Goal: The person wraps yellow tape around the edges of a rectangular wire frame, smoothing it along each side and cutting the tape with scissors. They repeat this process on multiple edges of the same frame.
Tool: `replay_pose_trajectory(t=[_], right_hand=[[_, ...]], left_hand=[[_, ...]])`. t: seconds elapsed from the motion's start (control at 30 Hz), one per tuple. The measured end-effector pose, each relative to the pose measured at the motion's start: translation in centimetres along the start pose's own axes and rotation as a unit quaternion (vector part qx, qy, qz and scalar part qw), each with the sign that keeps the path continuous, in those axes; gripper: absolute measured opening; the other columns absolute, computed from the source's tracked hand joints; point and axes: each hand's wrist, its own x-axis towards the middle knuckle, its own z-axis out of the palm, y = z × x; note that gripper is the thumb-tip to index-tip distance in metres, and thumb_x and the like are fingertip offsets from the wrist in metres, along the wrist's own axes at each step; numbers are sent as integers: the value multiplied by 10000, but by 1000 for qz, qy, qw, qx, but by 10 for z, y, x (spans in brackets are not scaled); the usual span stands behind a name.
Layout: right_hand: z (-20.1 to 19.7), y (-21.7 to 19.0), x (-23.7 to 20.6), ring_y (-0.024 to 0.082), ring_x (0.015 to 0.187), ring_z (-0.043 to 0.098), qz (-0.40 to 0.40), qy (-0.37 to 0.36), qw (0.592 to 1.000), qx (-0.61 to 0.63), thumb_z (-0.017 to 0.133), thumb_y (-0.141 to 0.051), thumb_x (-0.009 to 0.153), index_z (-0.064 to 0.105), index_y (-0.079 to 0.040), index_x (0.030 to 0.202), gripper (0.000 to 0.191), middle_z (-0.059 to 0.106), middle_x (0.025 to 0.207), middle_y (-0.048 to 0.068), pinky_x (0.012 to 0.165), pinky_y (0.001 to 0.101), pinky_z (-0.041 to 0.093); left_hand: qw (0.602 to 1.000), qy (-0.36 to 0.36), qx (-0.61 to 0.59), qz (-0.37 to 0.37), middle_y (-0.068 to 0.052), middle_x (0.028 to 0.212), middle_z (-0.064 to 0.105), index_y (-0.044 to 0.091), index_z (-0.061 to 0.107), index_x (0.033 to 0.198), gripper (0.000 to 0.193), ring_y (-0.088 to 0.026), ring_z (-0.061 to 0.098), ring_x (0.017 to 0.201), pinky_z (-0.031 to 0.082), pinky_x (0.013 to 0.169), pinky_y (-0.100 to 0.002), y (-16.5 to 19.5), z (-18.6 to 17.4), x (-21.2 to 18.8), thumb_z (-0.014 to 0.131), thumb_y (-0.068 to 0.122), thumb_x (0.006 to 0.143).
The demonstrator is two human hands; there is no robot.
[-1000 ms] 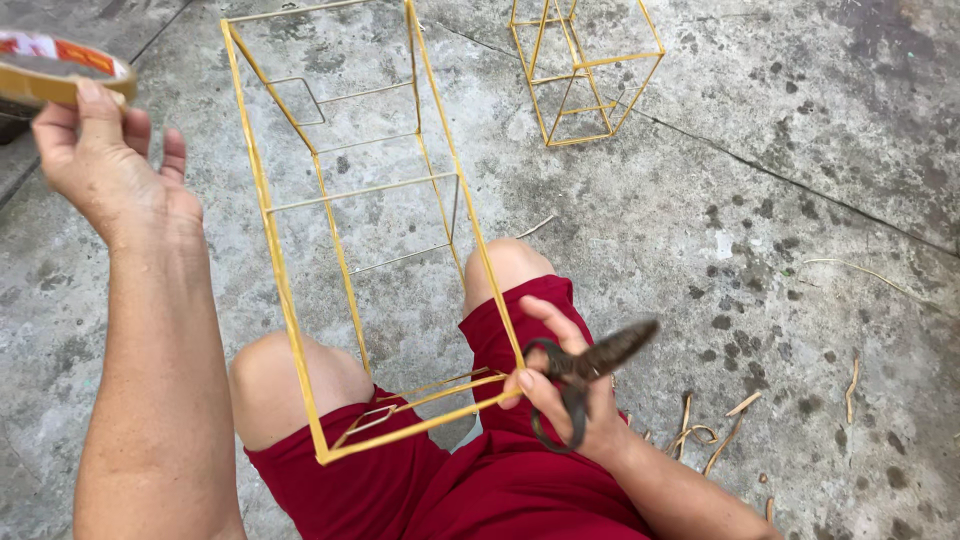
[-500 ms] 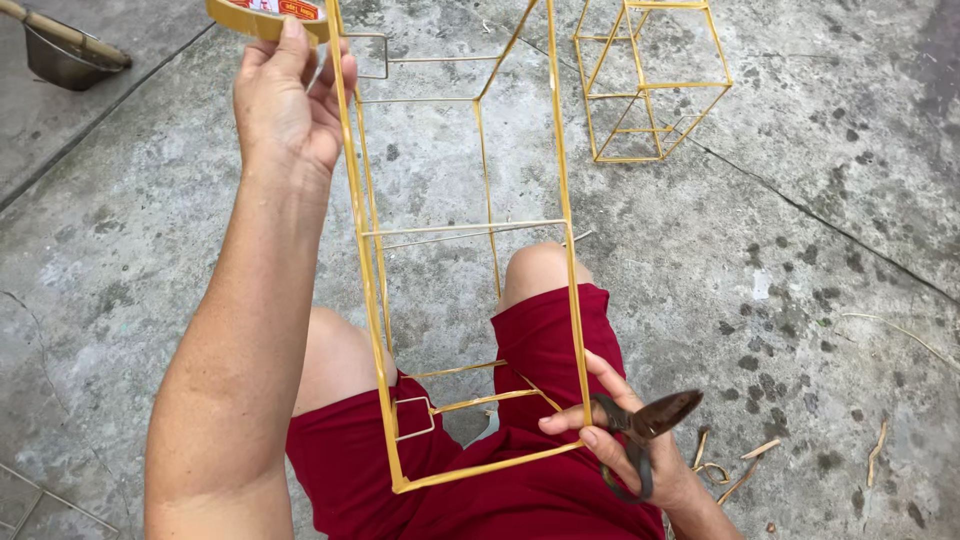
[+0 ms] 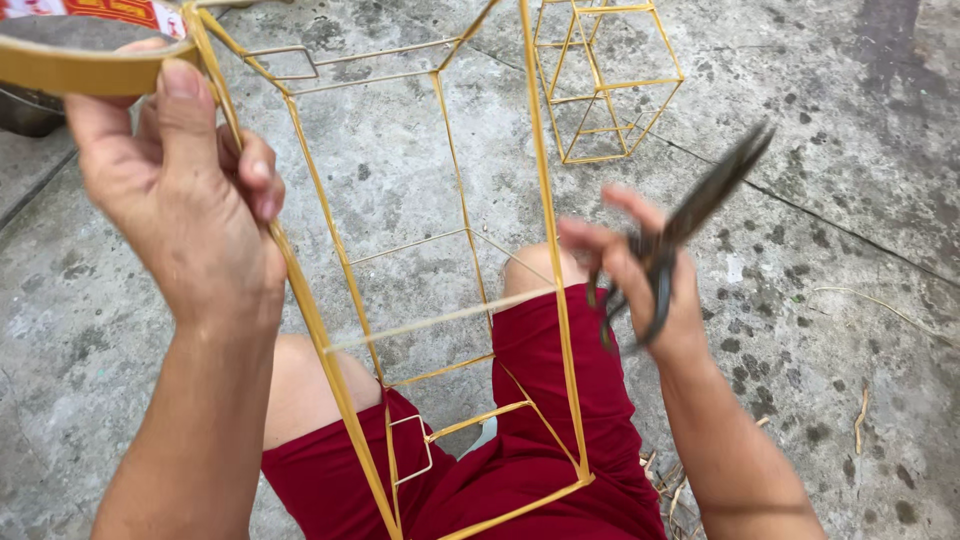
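My left hand (image 3: 185, 200) grips a roll of yellowish tape (image 3: 70, 50) at the top left, pressed against one long edge of a tall yellow stick frame (image 3: 545, 200). The frame's lower end rests on my lap, over my red shorts (image 3: 540, 460). My right hand (image 3: 640, 275) is raised to the right of the frame and holds dark scissors (image 3: 695, 215), blades shut and pointing up and to the right. Its fingertips touch the frame's right-hand stick, where a pale strip of tape (image 3: 440, 320) runs across the frame.
A second, smaller yellow stick frame (image 3: 605, 80) stands on the concrete floor (image 3: 850, 150) at the top middle. A dark metal container (image 3: 25, 110) shows at the left edge. Loose sticks and scraps (image 3: 865, 415) lie on the floor to my right.
My right hand has risen from my lap with the scissors to the frame's right stick. My left hand with the tape roll appears closer and lower. A tape strip now spans the frame.
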Motion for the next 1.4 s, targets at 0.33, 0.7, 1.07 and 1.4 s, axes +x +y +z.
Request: replay_pose_trajectory(t=[0.33,0.7,1.07,1.4], right_hand=[[38,-110,122,284,1068,755,-42,-87,979,181,628,-453,1085,517,152,1400,691,740,1247,235,910,361,613],[72,4,-16,168,1041,714,14,-125,978,169,611,-13,1042,481,7,1431,410,743,1226,259,1018,369,590],[43,75,-77,221,1147,722,70,-114,981,142,557,75,1016,514,-24,1280,285,728,1230,250,1043,383,569],[48,43,-55,239,1192,694,82,-116,989,46,641,-48,1020,523,-22,1330,334,723,1264,212,1047,387,560]], left_hand=[[982,-11,-23,185,-44,855,605,147,499,1228,219,-98,540,452,427,413,-244,11,-6,-64,642,270,1117],[964,186,-173,-85,-106,910,671,78,565,1294,159,-131,629,647,516,561,-235,-62,-93,-197,610,150,1160],[960,235,-7,-150,-169,1053,718,20,586,1169,215,-243,756,867,648,713,-364,-82,-112,-261,652,-8,966],[996,20,48,-78,-135,900,703,14,639,1175,355,-140,679,683,544,565,-259,-50,-196,-286,802,-15,860]])
